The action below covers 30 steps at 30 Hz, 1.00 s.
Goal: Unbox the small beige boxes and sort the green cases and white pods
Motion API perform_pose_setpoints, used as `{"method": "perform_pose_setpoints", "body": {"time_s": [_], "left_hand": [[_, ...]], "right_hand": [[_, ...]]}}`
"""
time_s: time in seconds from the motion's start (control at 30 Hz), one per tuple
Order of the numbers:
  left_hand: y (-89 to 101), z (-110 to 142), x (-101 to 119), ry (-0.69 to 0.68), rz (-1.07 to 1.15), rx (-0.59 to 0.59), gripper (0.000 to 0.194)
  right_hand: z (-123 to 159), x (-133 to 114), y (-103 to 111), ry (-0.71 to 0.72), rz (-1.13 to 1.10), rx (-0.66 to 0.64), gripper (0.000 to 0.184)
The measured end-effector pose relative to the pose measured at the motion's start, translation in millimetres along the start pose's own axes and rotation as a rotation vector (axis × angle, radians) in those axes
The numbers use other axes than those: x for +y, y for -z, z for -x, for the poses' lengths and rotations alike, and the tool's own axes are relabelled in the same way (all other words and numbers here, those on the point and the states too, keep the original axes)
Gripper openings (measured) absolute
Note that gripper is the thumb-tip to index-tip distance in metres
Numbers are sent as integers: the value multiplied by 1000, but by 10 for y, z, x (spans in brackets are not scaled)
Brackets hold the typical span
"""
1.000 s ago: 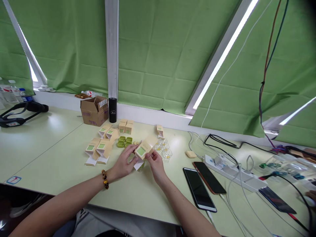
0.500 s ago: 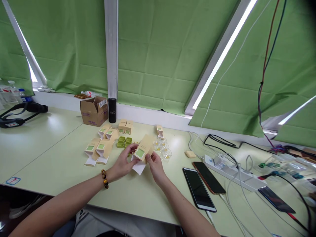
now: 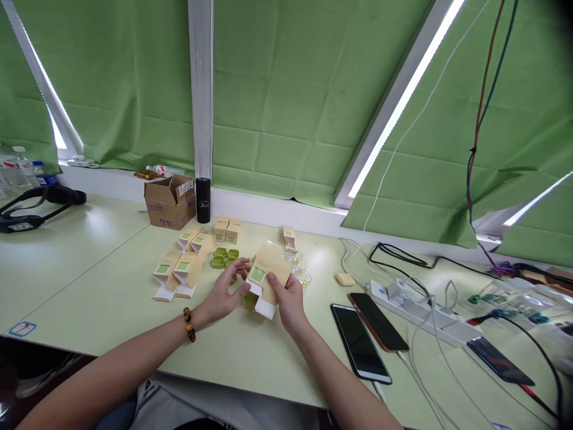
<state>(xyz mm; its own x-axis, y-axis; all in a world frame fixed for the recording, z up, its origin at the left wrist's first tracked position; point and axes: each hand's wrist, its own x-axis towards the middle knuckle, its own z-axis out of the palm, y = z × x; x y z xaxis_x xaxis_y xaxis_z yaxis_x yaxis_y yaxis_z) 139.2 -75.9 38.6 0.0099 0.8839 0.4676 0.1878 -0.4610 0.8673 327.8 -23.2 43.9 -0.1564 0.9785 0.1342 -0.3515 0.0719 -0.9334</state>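
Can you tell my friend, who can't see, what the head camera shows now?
A person's right hand holds a tan carton with white flaps; the left hand is open close beside it. More tan cartons, green cups and phones lie on the pale table.

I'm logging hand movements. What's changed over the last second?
The left hand has opened from the small carton, fingers spread beside it; any remaining touch is unclear. The right hand now grips farther across it, and the carton shows a wider face. The cardboard box and black flask stayed put.
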Motion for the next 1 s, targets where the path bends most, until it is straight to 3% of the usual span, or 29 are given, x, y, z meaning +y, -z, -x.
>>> {"method": "perform_pose_setpoints", "body": {"time_s": [0.13,0.2,0.27,0.37,0.43,0.5,0.6,0.73,0.87,1.0], "left_hand": [[4,-11,5,-20,-66,23,45],[-6,-11,19,-39,-112,41,40],[-12,-10,31,-98,-161,68,37],[-4,-8,27,-272,-212,100,32],[13,-3,15,-375,-236,114,26],[30,5,8,-429,-263,150,18],[51,13,20,-475,-316,244,6],[89,17,15,-512,-420,312,9],[138,21,-29,-486,-544,328,10],[151,17,16,-625,-637,347,10]], "right_hand": [[13,2,25,57,22,73,50],[34,10,44,169,123,113,42],[62,20,71,386,301,110,30],[100,38,114,814,622,-18,9],[119,53,128,1033,763,-94,16],[131,66,122,1149,821,-112,29],[133,72,96,1166,825,-79,43],[107,74,82,1031,776,-13,50],[89,107,98,971,779,-12,48],[102,115,96,978,818,10,35]]}}
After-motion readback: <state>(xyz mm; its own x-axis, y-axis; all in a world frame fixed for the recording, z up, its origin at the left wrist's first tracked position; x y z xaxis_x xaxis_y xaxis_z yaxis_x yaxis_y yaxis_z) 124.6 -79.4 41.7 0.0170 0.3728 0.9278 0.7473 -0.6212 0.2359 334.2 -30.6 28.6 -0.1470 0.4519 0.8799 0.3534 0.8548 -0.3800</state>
